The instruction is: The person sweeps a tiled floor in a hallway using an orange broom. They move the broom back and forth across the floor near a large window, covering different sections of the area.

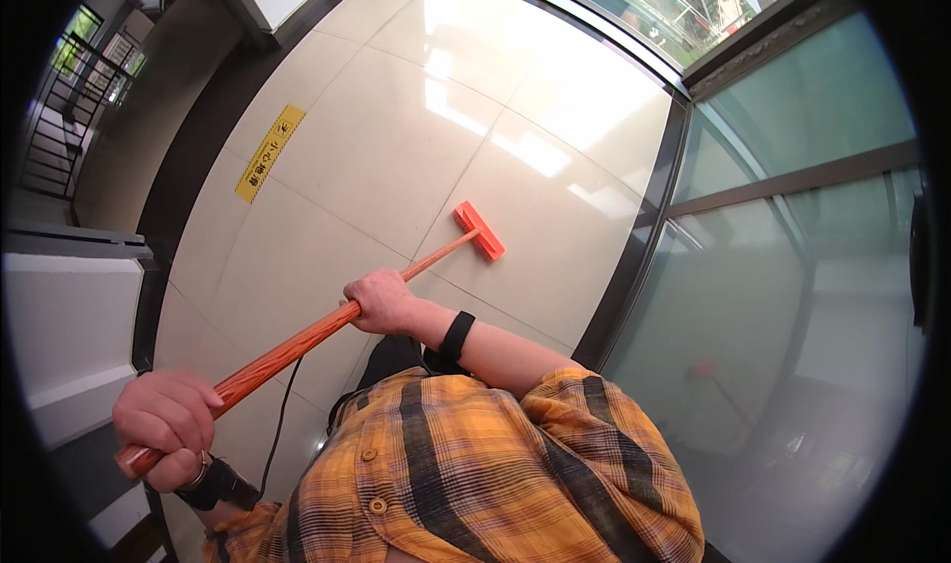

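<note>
A long wooden handle (286,349) with reddish grain runs slantwise across the view, from the lower left up to an orange-red brush head (479,231). My left hand (167,428) is closed around the handle close to its top end. Farther down the shaft, my right hand (380,301) grips it at about the middle. The brush head lies over the glossy tiled floor (349,147), with bristles showing along its left side. Whether all its bristles touch the tiles cannot be made out.
A yellow warning strip (270,153) with writing is on the floor. Framed glass panels (743,325) stand at the right. A white wall block (74,318) and black railing (70,117) are at the left. A black cord (281,422) hangs by my left wrist.
</note>
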Available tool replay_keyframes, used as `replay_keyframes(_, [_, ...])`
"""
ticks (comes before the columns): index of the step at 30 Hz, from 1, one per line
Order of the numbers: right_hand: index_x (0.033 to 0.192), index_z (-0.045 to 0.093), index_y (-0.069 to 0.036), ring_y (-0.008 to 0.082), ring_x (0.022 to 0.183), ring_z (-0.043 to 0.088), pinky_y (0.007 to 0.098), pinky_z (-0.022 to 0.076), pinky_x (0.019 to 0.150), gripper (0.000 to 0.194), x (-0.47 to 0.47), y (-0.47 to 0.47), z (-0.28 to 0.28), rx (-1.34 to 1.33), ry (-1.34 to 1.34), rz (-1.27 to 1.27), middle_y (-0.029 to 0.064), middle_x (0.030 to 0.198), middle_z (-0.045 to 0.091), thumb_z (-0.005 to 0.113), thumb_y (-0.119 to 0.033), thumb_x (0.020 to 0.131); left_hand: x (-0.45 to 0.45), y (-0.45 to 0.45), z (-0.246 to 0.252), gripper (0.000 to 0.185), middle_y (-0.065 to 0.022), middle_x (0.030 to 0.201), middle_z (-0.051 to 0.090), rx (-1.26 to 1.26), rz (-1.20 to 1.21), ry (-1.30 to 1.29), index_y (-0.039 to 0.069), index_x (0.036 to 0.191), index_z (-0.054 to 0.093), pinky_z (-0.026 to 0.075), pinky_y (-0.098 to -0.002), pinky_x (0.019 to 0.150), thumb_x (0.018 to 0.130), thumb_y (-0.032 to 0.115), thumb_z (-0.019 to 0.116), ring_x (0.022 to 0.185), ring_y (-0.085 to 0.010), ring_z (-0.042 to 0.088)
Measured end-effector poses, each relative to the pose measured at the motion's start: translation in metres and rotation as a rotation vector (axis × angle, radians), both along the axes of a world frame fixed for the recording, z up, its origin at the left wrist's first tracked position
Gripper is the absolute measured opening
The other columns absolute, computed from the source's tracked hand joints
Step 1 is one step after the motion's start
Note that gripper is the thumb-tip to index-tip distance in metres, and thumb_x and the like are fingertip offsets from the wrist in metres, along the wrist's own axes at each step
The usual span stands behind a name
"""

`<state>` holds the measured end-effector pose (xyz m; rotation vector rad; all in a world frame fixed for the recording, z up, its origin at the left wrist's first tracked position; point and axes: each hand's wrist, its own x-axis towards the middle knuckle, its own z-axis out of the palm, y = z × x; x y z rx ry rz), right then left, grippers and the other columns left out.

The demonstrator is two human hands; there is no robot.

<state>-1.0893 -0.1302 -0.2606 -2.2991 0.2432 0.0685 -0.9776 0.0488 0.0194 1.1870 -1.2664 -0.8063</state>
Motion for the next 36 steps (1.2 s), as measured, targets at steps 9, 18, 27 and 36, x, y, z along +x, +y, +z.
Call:
replay_keyframes(9, [0.069,0.063,-0.010,0.0337,0.073,0.063,0.0446,0.0508,0.065,0.014,-0.047,-0.091,-0.040,-0.219,0.045,-0.282,0.0121,0.073,0.065,0.062,-0.024,0.072,-0.052,-0.059,-0.070,0.022,-0.0044,0.050,0.043,0.009,0.187,0.204,0.005,0.051,0.034,0.047,-0.0398,0.076,0.067,0.000,0.049,0.050,-0.0175,0.046])
replay_keyframes(18, [0.069,0.063,-0.009,0.0348,0.074,0.064,0.0449,0.0512,0.068,0.016,-0.083,-0.067,-0.029,-0.166,0.042,-0.321,0.0142,0.071,0.064,0.062,-0.024,0.075,-0.065,-0.061,-0.046,0.025,-0.0025,0.047,0.045,0.017,0.046,0.023,0.008,0.048,0.035,0.049,-0.0364,0.070,0.067,0.006,0.051,0.042,-0.0156,0.043])
replay_keyframes(27, [0.073,0.067,-0.014,0.0327,0.074,0.065,0.0440,0.0522,0.066,0.008,-0.137,-0.093,-0.048,-0.217,0.048,-0.503,0.0115,0.073,0.066,0.063,-0.022,0.072,-0.089,-0.092,-0.074,0.021,-0.0051,0.050,0.044,0.047,-0.027,0.135,0.004,0.052,0.036,0.048,-0.0364,0.071,0.068,0.000,0.048,0.047,-0.0191,0.043])
replay_keyframes(36, [0.071,0.066,-0.012,0.0329,0.074,0.065,0.0432,0.0532,0.066,0.007,-0.169,-0.109,-0.054,-0.265,0.142,-0.556,0.0131,0.073,0.066,0.065,-0.018,0.068,-0.103,-0.123,-0.067,0.021,-0.0046,0.054,0.042,0.138,-0.320,0.041,0.004,0.054,0.033,0.045,-0.0351,0.069,0.063,-0.007,0.049,0.052,-0.0195,0.045])
